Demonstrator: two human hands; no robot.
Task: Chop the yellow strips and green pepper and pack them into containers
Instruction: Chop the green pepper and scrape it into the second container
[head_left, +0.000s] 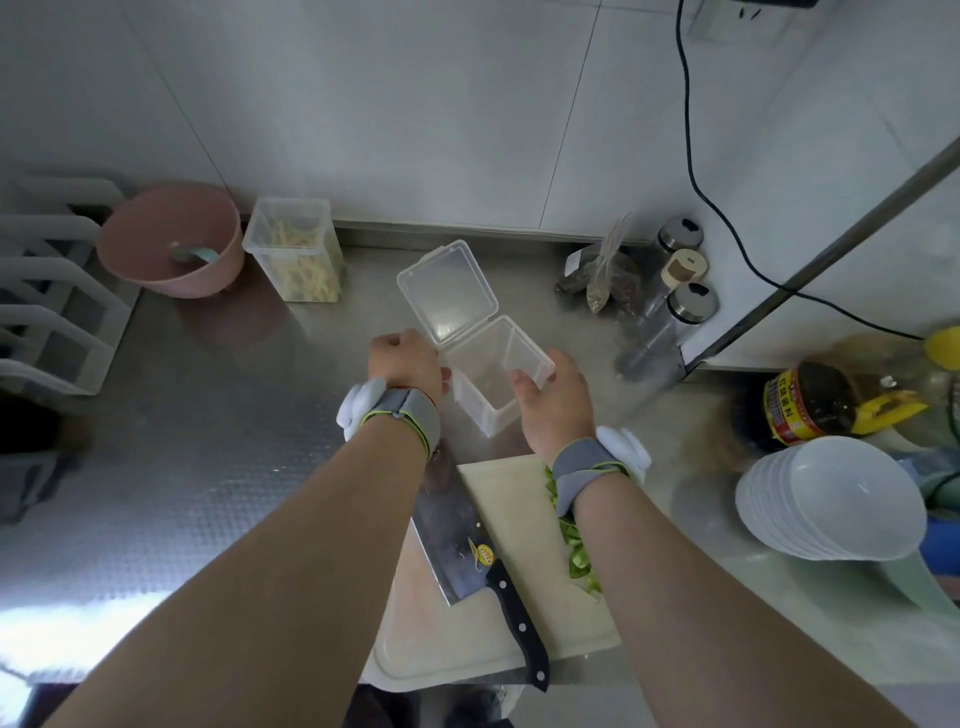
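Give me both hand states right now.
Left hand: fingers curled, holding the left side of the empty clear container, whose lid is open.
Right hand: gripping the clear container's right side.

Pink bowl (171, 241), green pepper (576, 551)

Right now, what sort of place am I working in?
Most likely a kitchen prep counter, perhaps commercial: a stainless steel worktop, a cleaver on a cutting board, and stacked white bowls beside a sauce bottle.
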